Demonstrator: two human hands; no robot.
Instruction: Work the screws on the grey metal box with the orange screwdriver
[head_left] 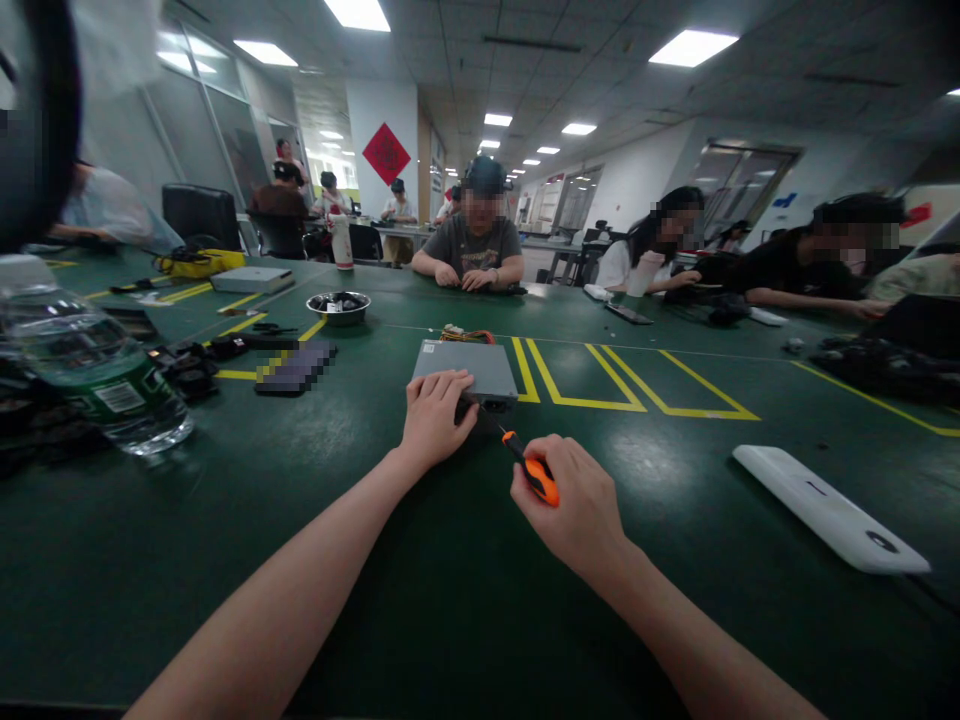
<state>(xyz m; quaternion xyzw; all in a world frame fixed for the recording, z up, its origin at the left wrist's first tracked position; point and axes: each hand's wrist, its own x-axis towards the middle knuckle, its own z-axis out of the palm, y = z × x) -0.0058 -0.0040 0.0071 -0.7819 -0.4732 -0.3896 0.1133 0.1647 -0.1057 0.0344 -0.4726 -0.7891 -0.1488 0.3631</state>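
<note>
The left hand [433, 415] clasps the near edge of the grey box [484, 362] lying mid-table. The right hand [581, 510] is closed around an orange screwdriver [534, 472], its tip just beside the box. A bowl [338, 305] stands beyond, a water bottle [97, 370] far left and a white case [829, 508] right, all well apart.

Looked like an open assembly workshop on an office floor: long green table [450, 600] marked with yellow tape lines [600, 402], seated workers [474, 245] along it, ceiling panel lights [691, 47], glass partitions [225, 140].
</note>
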